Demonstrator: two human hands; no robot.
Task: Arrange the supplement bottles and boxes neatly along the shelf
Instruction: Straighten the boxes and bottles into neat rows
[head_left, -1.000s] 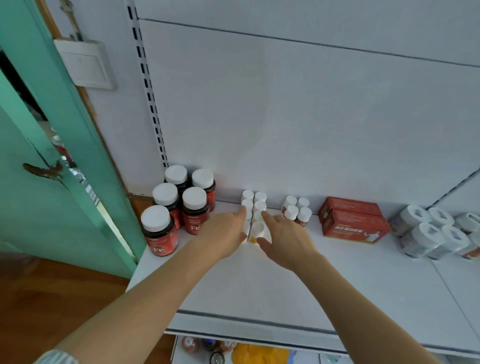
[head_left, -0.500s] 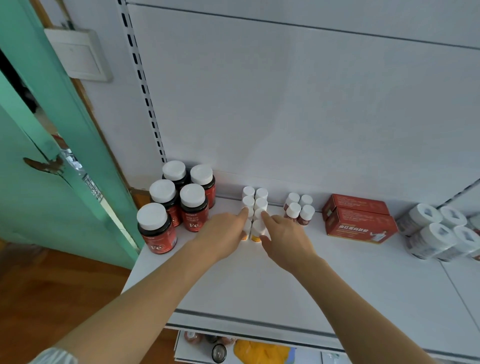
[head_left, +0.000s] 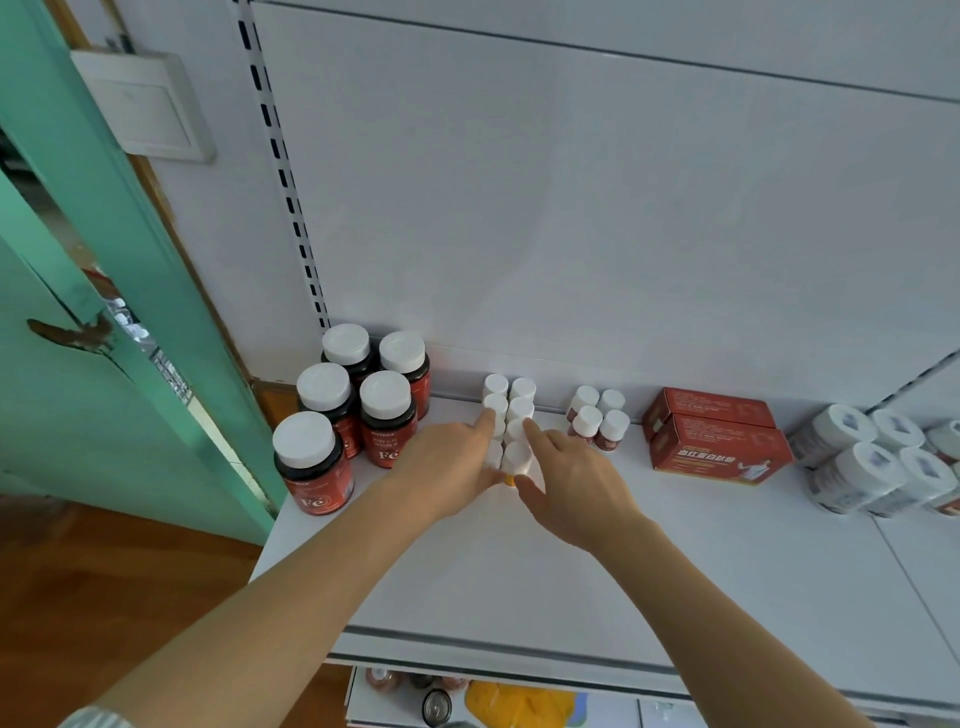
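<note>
1. Our left hand (head_left: 447, 467) and right hand (head_left: 569, 486) flank the double row of small white-capped bottles (head_left: 509, 415) mid-shelf (head_left: 675, 561).
2. Our fingers lie extended and together, pressing the row's sides.

- Big bottles (head_left: 387, 415): dark brown, red labels w/ white "Fe", white caps.
- Small bottles (head_left: 511, 415): white caps; front one orange at base.
- Next cluster (head_left: 597, 421): white caps, dark red bodies.
- Boxes (head_left: 719, 449): red, white text.
- Shelf (head_left: 675, 561): white.
- Door (head_left: 62, 415): teal green.
- Floor (head_left: 104, 597): orange-brown wood grain.
</note>
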